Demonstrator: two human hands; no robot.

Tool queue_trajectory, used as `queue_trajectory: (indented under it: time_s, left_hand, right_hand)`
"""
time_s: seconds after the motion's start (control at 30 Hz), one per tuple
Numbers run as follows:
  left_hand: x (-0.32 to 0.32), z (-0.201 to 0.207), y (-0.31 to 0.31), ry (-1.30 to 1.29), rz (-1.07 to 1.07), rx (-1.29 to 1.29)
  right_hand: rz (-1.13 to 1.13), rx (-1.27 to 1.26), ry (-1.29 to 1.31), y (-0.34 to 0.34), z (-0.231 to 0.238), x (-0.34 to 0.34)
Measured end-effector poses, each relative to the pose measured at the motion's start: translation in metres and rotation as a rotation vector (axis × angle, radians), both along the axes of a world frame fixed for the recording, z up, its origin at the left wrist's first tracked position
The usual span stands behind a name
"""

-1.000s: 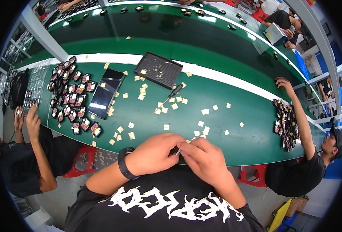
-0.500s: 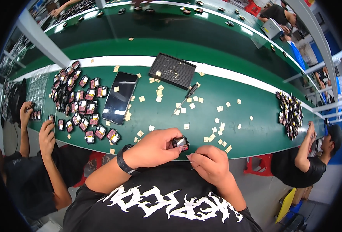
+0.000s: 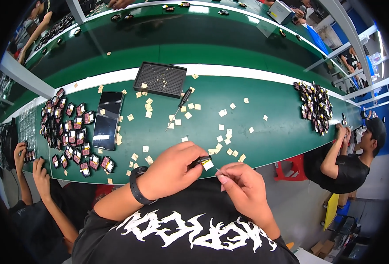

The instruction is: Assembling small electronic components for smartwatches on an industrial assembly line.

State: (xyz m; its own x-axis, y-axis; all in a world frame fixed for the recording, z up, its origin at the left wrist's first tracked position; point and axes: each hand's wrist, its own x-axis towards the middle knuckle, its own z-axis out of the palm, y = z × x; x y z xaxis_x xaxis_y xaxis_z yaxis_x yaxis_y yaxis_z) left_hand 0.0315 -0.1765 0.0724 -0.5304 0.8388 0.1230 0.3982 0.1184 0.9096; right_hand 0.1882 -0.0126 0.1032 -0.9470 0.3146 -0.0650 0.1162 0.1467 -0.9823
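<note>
My left hand (image 3: 172, 169), with a black band on its wrist, is closed round a small black device (image 3: 199, 162). A white and yellow face (image 3: 208, 164) of it sticks out past my fingertips. Just to the right, my right hand (image 3: 245, 187) pinches a thin metal tool (image 3: 219, 170), mostly hidden by the fingers. Its tip points toward the device, with a small gap between them. Both hands are at the near edge of the green table (image 3: 265, 143).
Small cream squares (image 3: 221, 127) lie scattered beyond my hands. Farther back are a screwdriver (image 3: 185, 98), a black tray (image 3: 159, 90) and a dark tablet-like slab (image 3: 108, 119). Similar devices are heaped left (image 3: 73, 132) and right (image 3: 315, 108). Co-workers' hands (image 3: 40, 176) work at both sides.
The whole view has shifted, so the table's things sit farther left. The device has turned in my left hand, and its white and yellow face now shows. My right hand stays beside it.
</note>
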Motion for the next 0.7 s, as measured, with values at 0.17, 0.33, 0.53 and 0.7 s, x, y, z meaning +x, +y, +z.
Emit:
queue_trajectory:
  time_s: [0.17,0.33,0.53,0.7]
  left_hand:
    - [0.012,0.004,0.012,0.020,0.089,0.038]
    - [0.022,0.006,0.021,0.016,0.125,0.042]
    - [0.026,0.004,0.026,0.070,0.128,0.026]
    - [0.023,0.010,0.024,0.036,0.076,-0.055]
  right_hand:
    - [0.054,0.176,-0.093,0.018,0.006,-0.010]
    - [0.038,-0.087,-0.210,0.026,-0.001,-0.015]
    - [0.020,-0.560,-0.312,0.036,-0.011,-0.021]
    - [0.002,-0.848,-0.333,0.038,-0.020,-0.021]
